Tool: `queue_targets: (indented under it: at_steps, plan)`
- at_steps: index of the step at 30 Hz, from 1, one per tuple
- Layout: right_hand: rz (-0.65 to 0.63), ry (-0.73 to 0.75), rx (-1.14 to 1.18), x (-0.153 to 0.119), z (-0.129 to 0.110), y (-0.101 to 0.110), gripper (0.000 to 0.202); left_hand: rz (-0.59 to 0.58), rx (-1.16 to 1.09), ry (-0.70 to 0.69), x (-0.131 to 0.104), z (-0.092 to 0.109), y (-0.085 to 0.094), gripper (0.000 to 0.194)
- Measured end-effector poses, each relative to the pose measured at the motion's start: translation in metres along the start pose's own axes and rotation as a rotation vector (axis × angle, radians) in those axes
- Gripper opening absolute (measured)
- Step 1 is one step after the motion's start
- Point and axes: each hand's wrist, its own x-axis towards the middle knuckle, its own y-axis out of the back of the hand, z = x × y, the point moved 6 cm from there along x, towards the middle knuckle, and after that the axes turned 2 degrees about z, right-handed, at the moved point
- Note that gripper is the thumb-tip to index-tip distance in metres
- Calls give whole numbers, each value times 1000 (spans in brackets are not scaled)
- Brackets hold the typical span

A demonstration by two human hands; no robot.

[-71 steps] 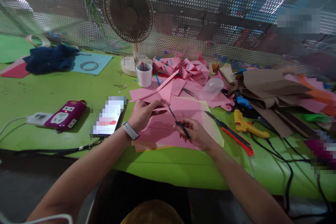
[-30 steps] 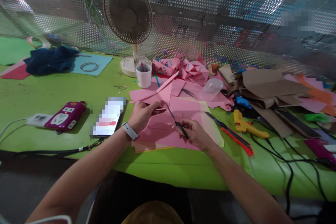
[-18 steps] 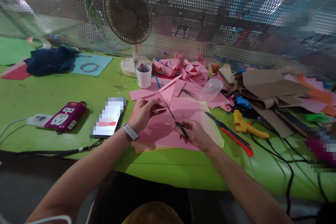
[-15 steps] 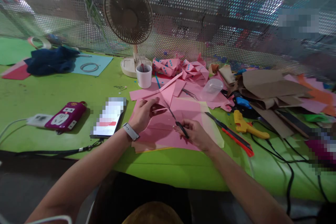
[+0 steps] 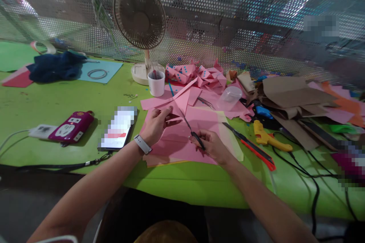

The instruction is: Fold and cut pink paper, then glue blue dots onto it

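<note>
My left hand [image 5: 159, 123], with a watch on the wrist, grips the lower left edge of a folded pink paper piece [image 5: 182, 98] between thumb and fingers. Its pointed arms spread to the left and upper right. In my right hand [image 5: 209, 144] are black-handled scissors [image 5: 197, 139], fingers wrapped round the handles. The blades point up and left and meet the lower tip of the folded piece. Beneath both hands lie flat pink sheets [image 5: 176, 144], with a pale yellow sheet [image 5: 235, 140] showing at the right.
A phone [image 5: 119, 127] and purple power strip [image 5: 72, 127] lie left. Behind stand a fan [image 5: 139, 15] and white cup [image 5: 156, 83]. On the right are a red-black cutter [image 5: 259, 152], yellow glue gun [image 5: 269, 136], cables and brown paper [image 5: 293, 91]. Pink folded pieces [image 5: 196, 74] sit behind.
</note>
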Motion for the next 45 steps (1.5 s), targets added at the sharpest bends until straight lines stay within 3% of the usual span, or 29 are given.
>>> queue_targets:
  at_steps: [30,37,45]
  plan:
    - [18,11,-24,2,4,1,40,12,9,-5,0,-1,1,33]
    - [33,-6,-4,2,3,1,42,-53,47,13,-5,-3,-6,34]
    - [40,4,-4,3,6,2,41,-39,34,-1,-5,-4,-6,38]
